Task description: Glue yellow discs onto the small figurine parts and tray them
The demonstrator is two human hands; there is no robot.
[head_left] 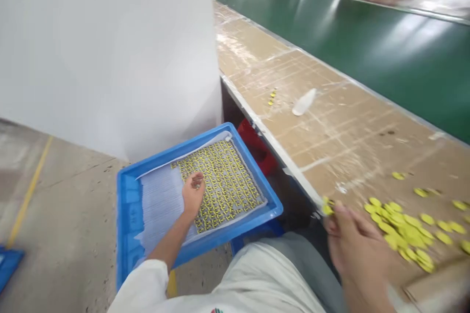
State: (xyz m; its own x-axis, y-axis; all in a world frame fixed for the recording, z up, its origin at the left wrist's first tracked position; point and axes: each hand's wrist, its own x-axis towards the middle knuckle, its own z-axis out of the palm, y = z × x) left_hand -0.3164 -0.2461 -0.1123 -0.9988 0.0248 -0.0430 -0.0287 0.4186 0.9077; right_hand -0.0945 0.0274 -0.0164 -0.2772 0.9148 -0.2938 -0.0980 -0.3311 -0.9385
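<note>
Left hand (193, 194) over blue plastic tray (125, 215), at edge of rows of yellow-and-black pieces (224, 181) on white sheet (159, 205); grip part-curled, cannot tell whether anything held. Right hand (352, 247) at bench (323, 132) edge; grip closed, fingertips pinching few yellow discs (327, 208), just beside loose heap (409, 231) of discs on bench. White tapered object (304, 102) farther along bench; green conveyor belt (352, 49) beyond.

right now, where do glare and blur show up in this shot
Head view: pale glare streaks the green conveyor belt and whitens patches of the brown worktop; head view, lower right: the right hand looks soft-edged, perhaps from motion.
</note>
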